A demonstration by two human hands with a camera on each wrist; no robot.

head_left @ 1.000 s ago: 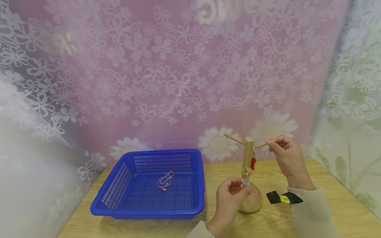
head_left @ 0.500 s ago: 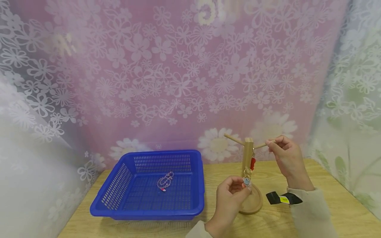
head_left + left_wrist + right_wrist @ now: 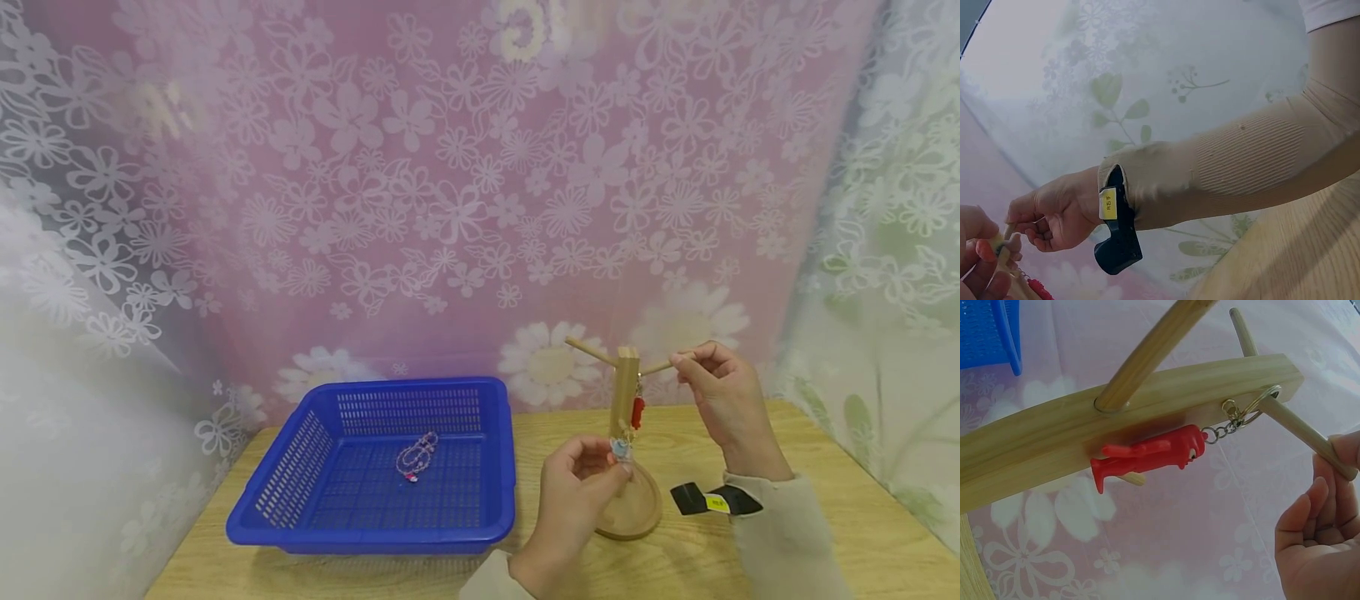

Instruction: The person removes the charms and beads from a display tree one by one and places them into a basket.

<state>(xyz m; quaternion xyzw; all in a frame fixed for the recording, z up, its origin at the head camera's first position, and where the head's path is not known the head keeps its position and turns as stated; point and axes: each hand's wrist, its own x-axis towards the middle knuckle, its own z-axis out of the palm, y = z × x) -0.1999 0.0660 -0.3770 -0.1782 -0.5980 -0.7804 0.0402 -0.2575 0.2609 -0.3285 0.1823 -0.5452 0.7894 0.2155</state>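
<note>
My left hand (image 3: 573, 500) pinches a small blue-and-pink figure keychain (image 3: 621, 451) by its figure, in front of the upright of a wooden peg stand (image 3: 624, 392). Its gold ring lies at the top, near the post. With thumb and fingertips, my right hand (image 3: 723, 400) grips the end of the stand's right upper peg (image 3: 1300, 432). A red figure keychain (image 3: 1154, 453) hangs by its metal ring from that same peg, close to the post. In the left wrist view, my left hand (image 3: 975, 253) shows only in part at the left edge.
Left of the stand, a blue plastic basket (image 3: 498, 500) holds a pink beaded strand (image 3: 416, 457) with a small charm. The stand's round base (image 3: 637, 512) rests on a wooden table (image 3: 847, 517). A flowered curtain (image 3: 450, 208) hangs behind.
My left hand has risen slightly with the blue-and-pink keychain, whose gold ring now shows less plainly against the post. My right hand keeps its grip on the peg.
</note>
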